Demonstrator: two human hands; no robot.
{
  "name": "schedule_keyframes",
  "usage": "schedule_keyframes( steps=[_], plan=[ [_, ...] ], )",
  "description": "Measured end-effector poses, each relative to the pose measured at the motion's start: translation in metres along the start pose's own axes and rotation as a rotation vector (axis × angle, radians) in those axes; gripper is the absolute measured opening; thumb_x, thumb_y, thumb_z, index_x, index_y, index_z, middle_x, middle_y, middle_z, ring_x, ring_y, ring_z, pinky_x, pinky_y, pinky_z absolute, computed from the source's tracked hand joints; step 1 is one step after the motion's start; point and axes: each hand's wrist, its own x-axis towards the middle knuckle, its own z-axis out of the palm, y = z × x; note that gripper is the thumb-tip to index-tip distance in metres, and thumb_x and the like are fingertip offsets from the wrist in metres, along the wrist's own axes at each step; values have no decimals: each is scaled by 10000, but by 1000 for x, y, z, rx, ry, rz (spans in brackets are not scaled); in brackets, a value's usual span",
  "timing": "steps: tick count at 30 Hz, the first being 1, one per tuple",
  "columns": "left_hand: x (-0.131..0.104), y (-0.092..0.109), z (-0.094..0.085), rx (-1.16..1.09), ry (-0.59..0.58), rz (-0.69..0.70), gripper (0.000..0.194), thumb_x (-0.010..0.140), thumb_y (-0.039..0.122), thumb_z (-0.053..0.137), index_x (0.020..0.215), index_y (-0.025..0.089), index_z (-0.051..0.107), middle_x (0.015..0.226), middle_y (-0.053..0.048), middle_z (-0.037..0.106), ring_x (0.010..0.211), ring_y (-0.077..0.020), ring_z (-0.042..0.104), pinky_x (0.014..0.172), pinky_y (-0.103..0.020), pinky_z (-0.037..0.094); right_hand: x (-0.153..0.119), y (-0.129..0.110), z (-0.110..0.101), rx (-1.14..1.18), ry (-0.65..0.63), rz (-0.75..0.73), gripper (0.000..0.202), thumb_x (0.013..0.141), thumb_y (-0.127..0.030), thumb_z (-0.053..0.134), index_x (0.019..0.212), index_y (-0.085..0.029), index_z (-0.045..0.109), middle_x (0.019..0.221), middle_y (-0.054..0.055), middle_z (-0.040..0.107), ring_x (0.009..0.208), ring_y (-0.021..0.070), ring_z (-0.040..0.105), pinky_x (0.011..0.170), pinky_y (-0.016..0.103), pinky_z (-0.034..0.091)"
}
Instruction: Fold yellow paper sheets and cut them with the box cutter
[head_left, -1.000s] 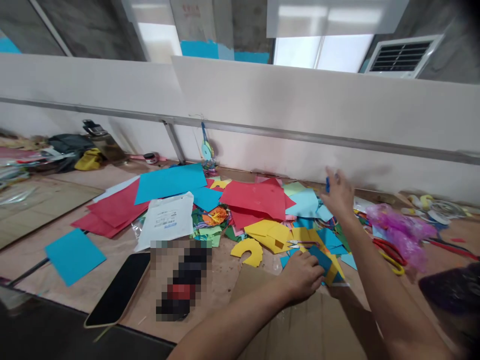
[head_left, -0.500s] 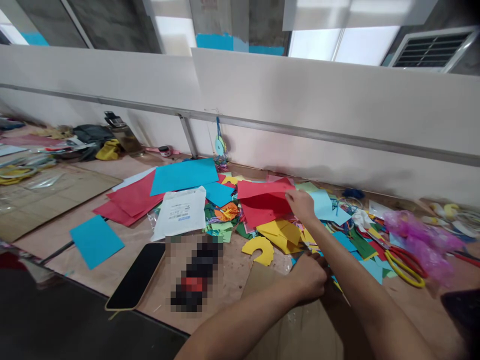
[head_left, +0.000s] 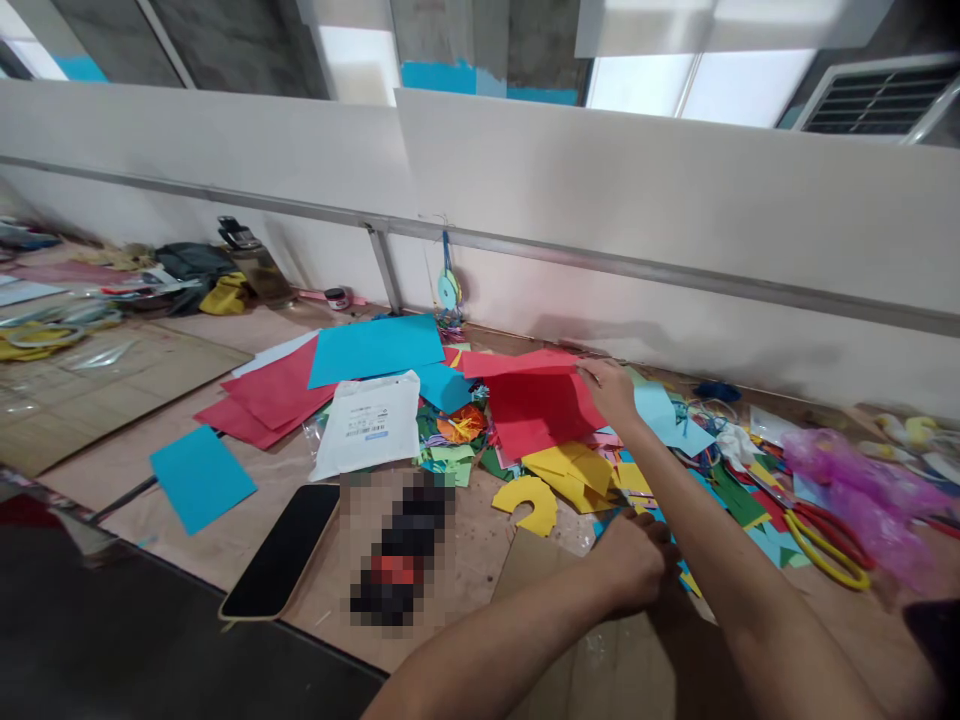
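Stretching out before you, the pinkish-brown tabletop (head_left: 474, 570) runs below a long white wall panel (head_left: 637, 180). On your left lies a wide, flat brown cardboard sheet (head_left: 142, 385); a second brown cardboard piece (head_left: 622, 660) sits beneath your forearms.

Farther in, the large red paper sheet (head_left: 544, 412) lies over the heap of coloured scraps, near the middle of the table, its back part folded or bent over. Your right hand (head_left: 611, 390) has its thumb and fingers clamped on the sheet's right-hand edge.

Left of it is a broad bright-blue paper sheet (head_left: 375, 348), with the white plastic mailing pouch (head_left: 371, 418) just in front. Crumpled translucent pink plastic (head_left: 859, 475) lies at your right, beside scissors with red and yellow handles (head_left: 829, 545). The flat black phone (head_left: 281, 555) rests near the front edge.

Your left hand (head_left: 636, 562) is nearer to you, fingers curled, by small blue and yellow paper pieces; you cannot tell whether it grips anything. Smaller still, the yellow C-shaped paper cutout (head_left: 534, 490) lies flat to its left.
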Motion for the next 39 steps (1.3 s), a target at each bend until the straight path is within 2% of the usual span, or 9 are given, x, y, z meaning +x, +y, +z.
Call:
schedule_keyframes(
  steps=[5, 10, 13, 16, 20, 27, 32, 35, 39],
  plan=[
    [-1, 2, -6, 66, -26, 21, 150, 928, 276, 630, 972, 176, 734, 956, -68, 695, 909, -249, 636, 702, -400, 407, -17, 18, 1, -11, -169, -58, 348, 975, -231, 490, 1178, -239, 773, 1159, 85, 788, 1115, 275, 678, 984, 401, 504],
    [3, -2, 5, 88, 19, 48, 230, 938, 340, 629, 989, 164, 767, 894, -88, 701, 878, -261, 645, 670, -391, 389, -40, 29, 13, -26, -409, -167, 646, 616, -137, 736, 1253, -246, 749, 1319, 98, 743, 1151, 310, 682, 967, 386, 504],
    [4, -4, 12, 99, 46, 50, 243, 945, 352, 617, 965, 169, 775, 835, -86, 693, 855, -264, 644, 655, -391, 382, -49, 29, 23, -35, -407, -165, 605, 674, -172, 722, 1272, -263, 740, 1306, 101, 748, 1165, 301, 684, 1007, 400, 480],
    [3, -5, 16, 99, 70, 40, 234, 938, 355, 629, 958, 175, 777, 832, -89, 694, 847, -269, 643, 636, -392, 375, -50, 29, 24, -28, -297, -97, 268, 876, -255, 600, 1051, -270, 802, 1041, 87, 815, 988, 271, 726, 907, 369, 500],
    [2, -6, 15, 90, 97, 51, 224, 942, 347, 626, 953, 170, 763, 843, -73, 688, 869, -262, 648, 638, -391, 372, -40, 37, 4, 18, -38, 65, 330, 966, -376, 505, 1009, -248, 807, 894, 90, 809, 786, 260, 711, 679, 327, 480],
    [-1, -3, 5, 35, 118, 12, 216, 991, 345, 584, 975, 180, 723, 987, -75, 722, 970, -252, 670, 711, -378, 430, -28, 56, -67, 126, 378, 258, 465, 984, -542, 502, 1099, -187, 779, 911, 67, 793, 807, 248, 711, 711, 332, 521],
    [0, -6, -9, -359, 277, -243, 401, 970, 398, 647, 1331, 222, 640, 1261, -92, 710, 1182, -286, 643, 977, -433, 509, -52, 39, -108, 53, 543, 171, 385, 974, -539, 554, 990, -223, 775, 915, 71, 783, 831, 256, 703, 792, 369, 541],
    [7, -14, -24, -871, 545, -433, 658, 899, 416, 734, 1489, 227, 513, 1443, -134, 615, 1331, -314, 565, 1107, -487, 467, -81, 19, -117, -84, 423, 35, 364, 1007, -508, 532, 963, -235, 769, 938, 94, 786, 888, 281, 713, 851, 408, 535],
    [16, -22, -45, -1443, 757, -424, 782, 825, 446, 810, 1489, 196, 481, 1439, -148, 625, 1355, -300, 572, 1150, -456, 445, -126, -5, -110, -202, 239, -116, 282, 1031, -385, 540, 912, -245, 755, 898, 95, 785, 892, 275, 711, 866, 407, 514]
  ],
)
